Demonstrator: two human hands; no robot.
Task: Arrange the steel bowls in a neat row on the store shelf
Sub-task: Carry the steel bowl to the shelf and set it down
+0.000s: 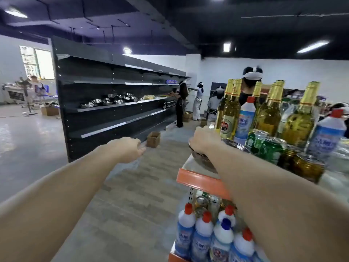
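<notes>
With the right hand point(203, 138) closed on the rim of the steel bowl point(211, 155) at centre right and the left hand point(130, 148) loosely curled and empty, lift level, clear the bottles point(229, 110), then carry to the dark shelf point(120, 105) at centre left.

Dim dark ceiling, bright strip lights point(312, 46), window point(40, 62) glare, wide-angle edge warp, soft blur

A big room with a dark ceiling point(245, 25) and white walls point(283, 72). Long lights point(312, 46) shine at the upper right. A bright window point(40, 62) sits at the left. The grey floor point(28, 137) looks shiny.
</notes>
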